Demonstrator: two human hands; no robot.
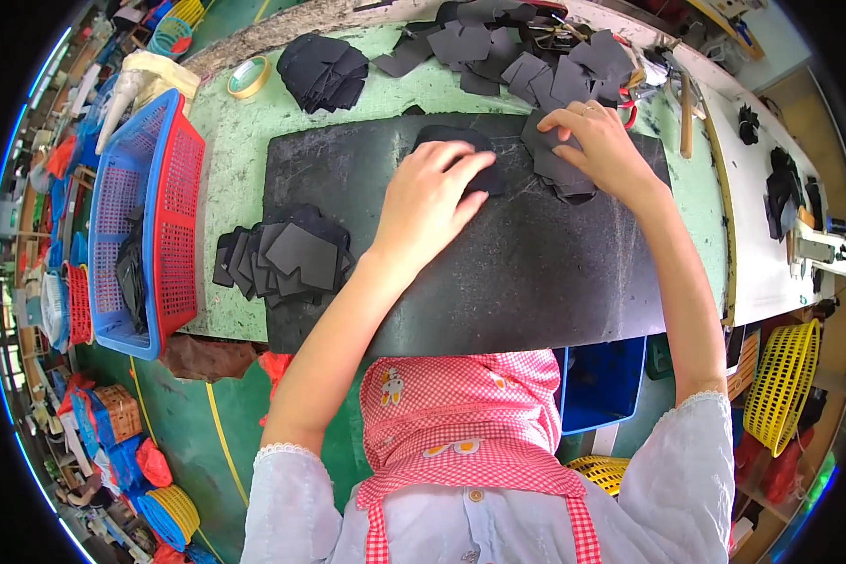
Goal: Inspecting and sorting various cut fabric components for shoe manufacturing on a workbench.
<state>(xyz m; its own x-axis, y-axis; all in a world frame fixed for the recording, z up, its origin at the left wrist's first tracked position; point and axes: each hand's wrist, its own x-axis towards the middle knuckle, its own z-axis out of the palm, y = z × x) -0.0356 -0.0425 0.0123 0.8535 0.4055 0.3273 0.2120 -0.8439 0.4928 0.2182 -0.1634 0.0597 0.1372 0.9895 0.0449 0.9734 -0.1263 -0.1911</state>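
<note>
My left hand [432, 193] lies over a black flat piece [456, 141] on the dark board, its fingers stretched forward and its thumb apart. Part of that piece is hidden under the fingers. To the right, my right hand [603, 146] reaches onto a small pile of dark grey flat pieces [559, 174]. Its fingers are bent and stand apart from the thumb, with the fingertips at the top of the pile. The dark board [498, 282] lies across the green tabletop. On its left edge is another heap of grey and black pieces [301, 254].
A black stack [322, 73] and scattered grey pieces [484, 47] lie along the far side. A tape roll [249, 77] is at far left. Blue and red baskets [174, 226] stand left. A wooden-handled tool [686, 117] lies right. Below the board is a blue bin [602, 385].
</note>
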